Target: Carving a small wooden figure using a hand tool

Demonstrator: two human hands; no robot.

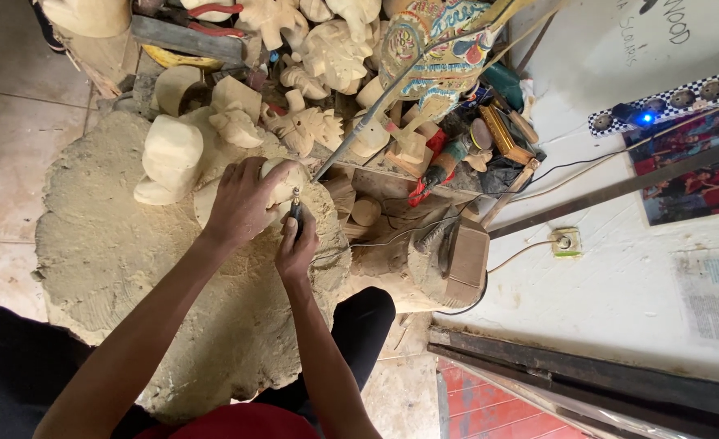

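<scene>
My left hand (239,203) grips a pale carved wooden piece (286,176) and holds it down on a dusty, sawdust-covered work surface (116,244). My right hand (296,244) is closed around a small rotary carving tool (296,208), its tip touching the wooden piece. A flexible metal shaft (376,110) runs from the tool up and to the right. Most of the carved piece is hidden under my left hand.
Several unfinished pale wood carvings (213,114) lie just beyond my hands, with a painted figure (437,49) behind them. A dusty motor box (457,260) sits to the right, near a wall socket (567,241), cables and posters on a white wall.
</scene>
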